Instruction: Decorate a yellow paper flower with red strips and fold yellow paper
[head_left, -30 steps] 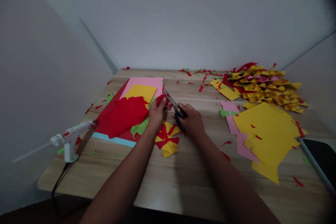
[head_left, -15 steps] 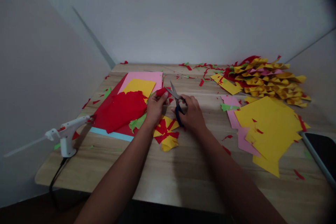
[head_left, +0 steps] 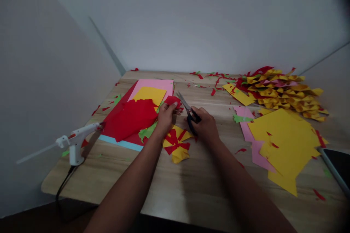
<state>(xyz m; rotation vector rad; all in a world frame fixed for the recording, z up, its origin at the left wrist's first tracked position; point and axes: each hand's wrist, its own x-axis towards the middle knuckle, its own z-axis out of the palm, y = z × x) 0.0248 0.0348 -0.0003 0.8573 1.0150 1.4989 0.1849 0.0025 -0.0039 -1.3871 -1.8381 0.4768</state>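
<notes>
Pinched in my left hand (head_left: 166, 115) is a small piece of red paper (head_left: 172, 100), held up over the middle of the table. My right hand (head_left: 205, 123) grips dark-handled scissors (head_left: 188, 111) by the finger loops. Their blades point up and left, close to the red piece; whether they touch it I cannot tell. Below my hands lies a yellow paper flower shape (head_left: 180, 154) with red strips on it. Left of my left hand, a large torn red sheet (head_left: 133, 118) rests over other coloured sheets, with a green scrap (head_left: 147, 131) at its edge.
A white glue gun (head_left: 78, 143) with a cord stands at the table's left edge. To the right are yellow sheets (head_left: 287, 142), pink paper (head_left: 258, 154) and a phone-like dark device (head_left: 337, 167). A layered yellow paper pile (head_left: 287, 91) sits at the back right. Red and green scraps are scattered about.
The scissors have drawn slightly away from the red piece, and their blades are closer together. My left hand has turned the red piece so more of it shows. The whole view has shifted slightly.
</notes>
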